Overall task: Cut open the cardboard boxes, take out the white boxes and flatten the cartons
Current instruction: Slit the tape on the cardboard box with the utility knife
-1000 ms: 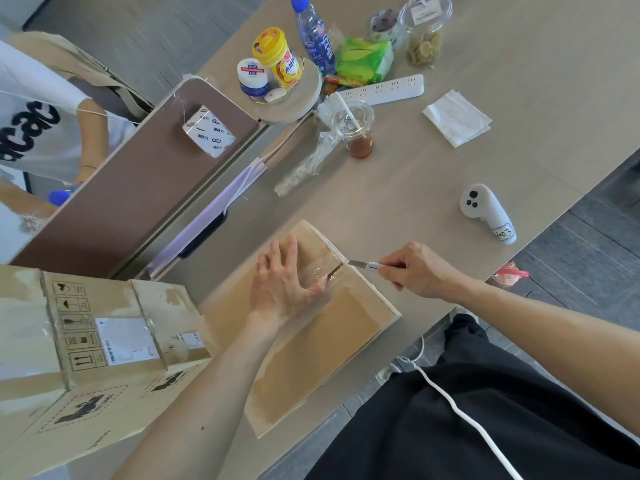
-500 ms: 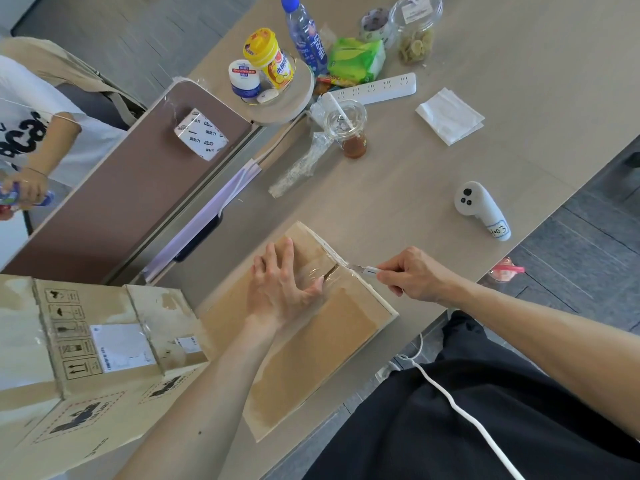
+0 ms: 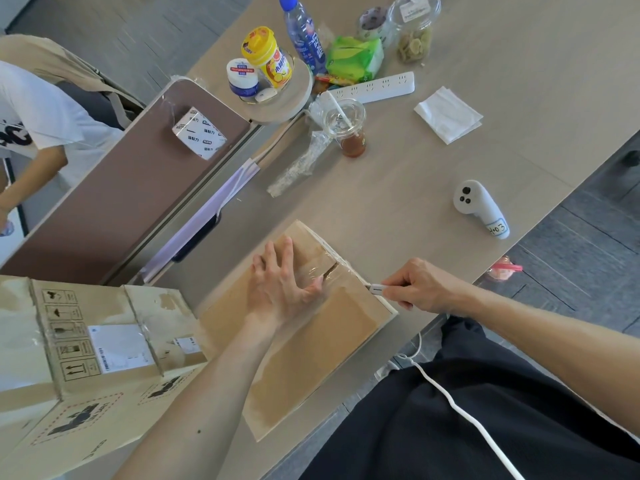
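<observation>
Plainly, the cutting step is in hand. The cardboard box (image 3: 304, 344) lies flat at the near edge of the table (image 3: 450, 161), toward 6 o'clock in the view, its top sealed with clear tape. The left hand (image 3: 280, 289) lies on the lid with fingers straight and spread, pressing it down. The right hand (image 3: 419, 285) curls round the white handle of a small cutter (image 3: 376, 289), whose tip meets the box's 3 o'clock edge, where the taped seam (image 3: 331, 270) runs out. A dark split shows along that seam between the left thumb and the edge, so I judge the top slit nearly through. The blade itself is too small to make out.

No white box shows yet. The next move, as I judge it, calls for drawing the blade through the tape at the edge, away from the pressing thumb and shallow enough to spare the contents, then lifting the flaps. More cartons (image 3: 86, 358) stand at 8 o'clock, just beside the box.
</observation>
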Demonstrator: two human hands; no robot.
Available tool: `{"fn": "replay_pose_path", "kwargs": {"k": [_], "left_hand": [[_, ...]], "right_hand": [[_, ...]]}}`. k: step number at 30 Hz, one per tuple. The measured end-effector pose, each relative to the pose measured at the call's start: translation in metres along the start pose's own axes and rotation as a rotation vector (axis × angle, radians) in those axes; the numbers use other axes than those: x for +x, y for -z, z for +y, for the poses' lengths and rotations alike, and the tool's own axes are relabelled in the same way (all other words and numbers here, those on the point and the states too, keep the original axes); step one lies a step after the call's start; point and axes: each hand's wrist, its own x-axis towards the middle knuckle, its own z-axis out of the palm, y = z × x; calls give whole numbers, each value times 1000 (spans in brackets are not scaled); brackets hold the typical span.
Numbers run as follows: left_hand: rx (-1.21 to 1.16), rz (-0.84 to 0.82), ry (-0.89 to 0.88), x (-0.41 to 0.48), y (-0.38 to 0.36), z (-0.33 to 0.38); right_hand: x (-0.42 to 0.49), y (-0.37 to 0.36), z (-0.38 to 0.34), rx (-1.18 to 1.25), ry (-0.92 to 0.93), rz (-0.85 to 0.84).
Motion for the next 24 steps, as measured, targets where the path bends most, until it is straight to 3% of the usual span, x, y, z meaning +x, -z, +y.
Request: {"fn": "replay_pose_path", "kwargs": {"k": [9, 15, 19, 24], "left_hand": [[-117, 19, -11, -1, -8, -8], [-442, 66, -8, -14, -20, -40], [-481, 165, 150, -43, -44, -81], [-843, 143, 479, -97, -64, -112]], "right_hand": [[-6, 6, 2, -112, 6, 37], [-6, 14, -10, -89, -106, 156], [-1, 8, -28, -22, -122, 158], [16, -24, -54, -37, -70, 138]]}}
